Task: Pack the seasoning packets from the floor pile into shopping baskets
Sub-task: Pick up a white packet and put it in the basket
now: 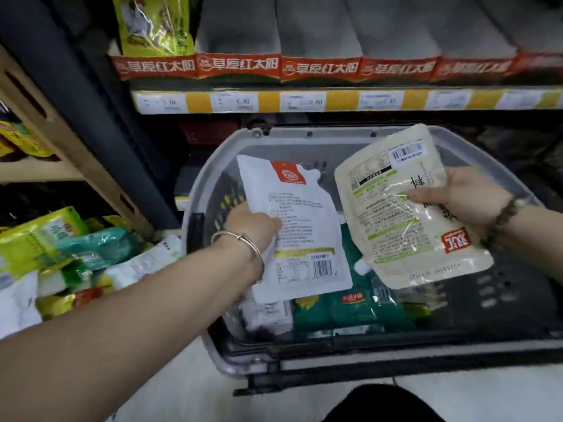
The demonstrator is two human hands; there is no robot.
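A grey shopping basket (210, 166) stands on the floor in front of me. Over its left half my left hand (253, 222) grips a white packet (301, 226) with a red square logo and a barcode. My right hand (460, 196) holds a cream packet (393, 214) with green strips and a red brand mark over the basket's right half. Green packets (344, 309) and a white one (268, 315) lie at the basket's bottom. The floor pile of yellow, green and white packets (70, 254) lies to the left of the basket.
A shelf with red brand strips (237, 65) and yellow price tags (231, 102) runs across the back. A dark upright post (100, 117) and a wooden shelf side (61, 138) stand at the left. The basket's black handle (335, 373) lies at its near edge.
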